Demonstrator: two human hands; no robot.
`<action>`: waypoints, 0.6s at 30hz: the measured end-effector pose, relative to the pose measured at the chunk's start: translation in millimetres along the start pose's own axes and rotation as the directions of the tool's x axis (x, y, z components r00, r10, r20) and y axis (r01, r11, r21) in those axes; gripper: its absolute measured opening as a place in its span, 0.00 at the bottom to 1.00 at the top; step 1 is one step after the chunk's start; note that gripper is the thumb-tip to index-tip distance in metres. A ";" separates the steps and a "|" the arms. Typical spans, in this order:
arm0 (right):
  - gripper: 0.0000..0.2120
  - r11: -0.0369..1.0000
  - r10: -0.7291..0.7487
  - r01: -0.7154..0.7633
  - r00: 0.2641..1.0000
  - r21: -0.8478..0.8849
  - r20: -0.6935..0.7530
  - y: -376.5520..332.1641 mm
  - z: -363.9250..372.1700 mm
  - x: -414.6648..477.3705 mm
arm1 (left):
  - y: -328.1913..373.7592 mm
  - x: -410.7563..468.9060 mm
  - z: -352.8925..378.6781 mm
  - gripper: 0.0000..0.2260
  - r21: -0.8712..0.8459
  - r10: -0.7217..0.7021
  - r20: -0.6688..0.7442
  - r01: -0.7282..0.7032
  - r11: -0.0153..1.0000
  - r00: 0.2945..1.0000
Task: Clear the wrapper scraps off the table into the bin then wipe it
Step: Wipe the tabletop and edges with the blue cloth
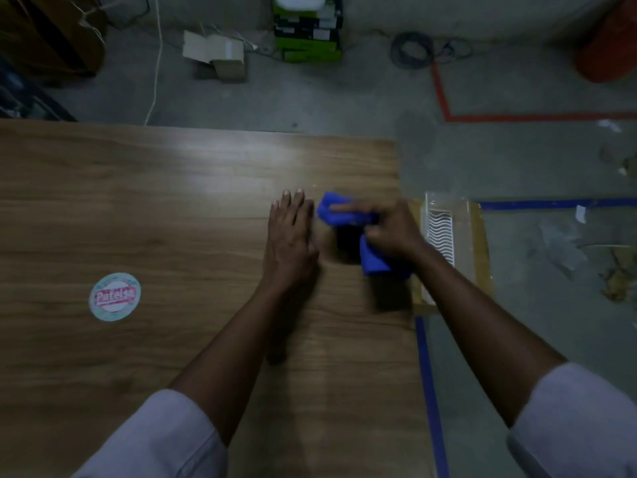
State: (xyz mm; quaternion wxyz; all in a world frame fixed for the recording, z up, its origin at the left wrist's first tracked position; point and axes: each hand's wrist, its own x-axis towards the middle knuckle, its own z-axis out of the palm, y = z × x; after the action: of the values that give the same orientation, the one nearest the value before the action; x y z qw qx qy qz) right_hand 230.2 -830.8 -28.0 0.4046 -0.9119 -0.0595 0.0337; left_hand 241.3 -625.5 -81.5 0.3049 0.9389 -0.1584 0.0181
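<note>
Right hand bunches a soft blue cloth in curled fingers over the wood-grain tabletop. Left hand lies flat beside it, fingers straight. A round sticker sits well left.

Right hand grips a blue cloth on the wooden table; left hand rests flat just beside it; a round sticker lies well apart.

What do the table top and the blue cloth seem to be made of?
The table: likely wood-grain laminate or veneer, smooth and semi-gloss; even grain and a soft glare patch show. The cloth: soft fabric, perhaps microfibre, matt; it bunches and folds in the right hand.
</note>
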 end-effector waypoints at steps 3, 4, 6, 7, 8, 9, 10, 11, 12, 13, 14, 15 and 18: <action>0.29 0.999 0.010 -0.015 0.994 -0.053 -0.105 5.8 -19.0 42.1 | 3.6 -7.7 -0.7 0.31 0.035 0.002 -0.003 -0.002 0.999 1.000; 0.26 0.995 0.015 -0.023 0.997 -0.099 -0.073 13.2 -15.2 52.7 | 3.7 -8.1 -0.1 0.31 0.052 0.003 -0.005 -0.003 0.999 1.000; 0.24 0.962 0.014 -0.001 0.999 -0.274 0.047 31.6 7.5 57.6 | 2.0 -9.0 3.7 0.32 0.087 -0.003 -0.004 0.003 0.996 1.000; 0.24 0.938 0.004 0.018 0.998 -0.346 0.063 38.0 20.1 53.2 | 1.0 -9.2 4.6 0.33 0.104 -0.006 0.004 0.005 0.995 1.000; 0.24 0.927 -0.024 0.038 0.999 -0.374 0.043 40.0 28.4 46.5 | -0.1 -8.4 5.1 0.33 0.115 -0.003 0.009 0.002 0.993 1.000; 0.23 0.928 -0.051 0.057 0.998 -0.368 0.027 37.9 32.2 38.5 | -1.1 -7.4 5.6 0.33 0.120 0.003 0.010 -0.004 0.993 1.000; 0.23 0.937 -0.078 0.084 0.996 -0.340 0.032 36.7 34.0 29.3 | -1.6 -7.2 5.8 0.33 0.125 0.010 0.008 -0.011 0.992 1.000; 0.23 0.945 -0.096 0.108 0.994 -0.308 0.052 34.0 34.7 18.5 | -2.3 -6.7 6.1 0.34 0.127 0.019 0.007 -0.020 0.992 1.000; 0.26 0.953 -0.107 0.124 0.991 -0.275 0.077 31.4 34.9 6.3 | -3.2 -6.3 6.5 0.33 0.129 0.023 0.012 -0.025 0.991 1.000; 0.32 0.963 -0.100 0.122 0.990 -0.242 0.102 28.3 35.9 -8.9 | -3.1 -7.1 5.6 0.33 0.125 0.026 0.024 -0.029 0.992 0.999; 0.36 0.972 -0.076 0.103 0.988 -0.211 0.133 23.6 36.4 -24.6 | -2.4 -8.3 3.5 0.32 0.115 0.027 0.034 -0.031 0.993 0.999; 0.38 0.976 -0.059 0.094 0.983 -0.197 0.176 17.2 35.9 -40.3 | -2.2 -10.4 2.1 0.31 0.101 0.026 0.049 -0.031 0.994 0.998; 0.37 0.983 -0.060 0.106 0.957 -0.152 0.283 3.2 17.5 -59.6 | -0.9 -22.8 -2.2 0.32 0.069 0.013 0.068 -0.018 0.997 0.998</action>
State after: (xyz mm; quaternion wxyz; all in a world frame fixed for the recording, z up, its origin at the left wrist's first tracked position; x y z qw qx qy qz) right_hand 169.5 -828.3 -41.3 0.3161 -0.9254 -0.1566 0.1388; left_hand 220.1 -617.0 -83.2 0.2662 0.9478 -0.1752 -0.0056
